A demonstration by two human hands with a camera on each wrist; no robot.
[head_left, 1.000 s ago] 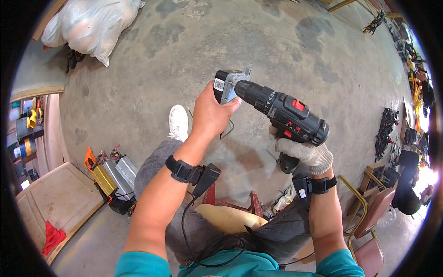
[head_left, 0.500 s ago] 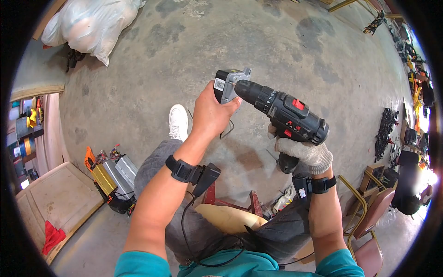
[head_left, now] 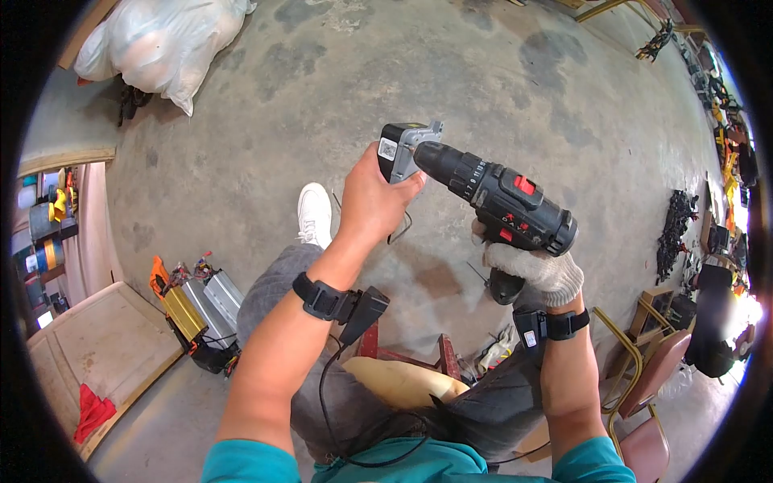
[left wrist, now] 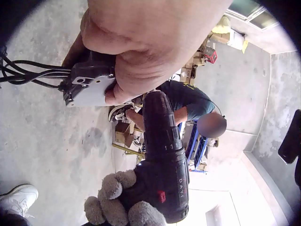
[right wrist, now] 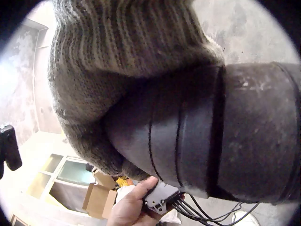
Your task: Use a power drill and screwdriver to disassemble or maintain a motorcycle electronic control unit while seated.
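My bare left hand [head_left: 372,200] grips a small black and silver box-shaped device [head_left: 406,163] with a white code label on its end. Several black cables [left wrist: 42,70] run from it in the left wrist view. A knitted glove covers my right hand [head_left: 538,270], which is wrapped round the handle of a black cordless drill [head_left: 519,205] with red switches. The drill's chuck [head_left: 437,160] points at the silver face of the device, its nose close against it beside my left thumb. In the right wrist view the drill's lower end hides much of the work.
Below my hands are my knees and a dark red stool frame [head_left: 447,354]. Metal-cased units [head_left: 185,310] stand at left beside a wooden board [head_left: 113,346] with a red cloth. Chairs [head_left: 656,378] stand at right. Another person [left wrist: 195,103] bends over in the left wrist view.
Both hands, the device and the drill have shifted very slightly right and down in the head view. The holds and the drill's place at the device stay the same.
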